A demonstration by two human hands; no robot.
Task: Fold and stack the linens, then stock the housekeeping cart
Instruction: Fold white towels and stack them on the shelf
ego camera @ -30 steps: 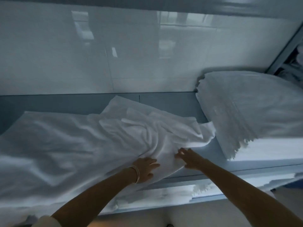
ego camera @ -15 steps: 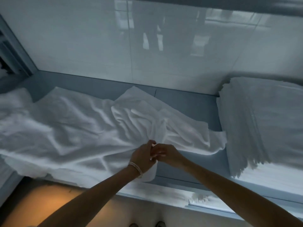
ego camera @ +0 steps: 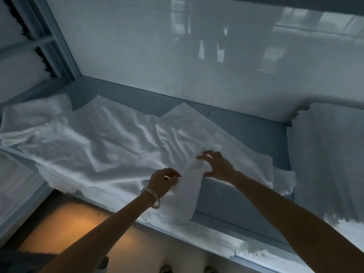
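A crumpled white sheet (ego camera: 110,146) lies spread across the blue-grey shelf (ego camera: 246,133), with one strip hanging over the front edge. My left hand (ego camera: 163,181), with bangles on the wrist, pinches that hanging strip near its top. My right hand (ego camera: 217,164) hovers just right of it with fingers spread, fingertips at the wrinkled cloth, holding nothing. A tall stack of folded white linens (ego camera: 327,160) stands at the right end of the shelf.
A glossy white wall (ego camera: 177,56) backs the shelf. A metal rack frame (ego camera: 53,46) with more linens stands at the left. A lower shelf edge (ego camera: 216,237) holds more white linen. The floor (ego camera: 71,229) and shoe tips show below.
My hands, joined on the cloth half a second ago, have parted: the right one let go and moved up and right. The view has swung left.
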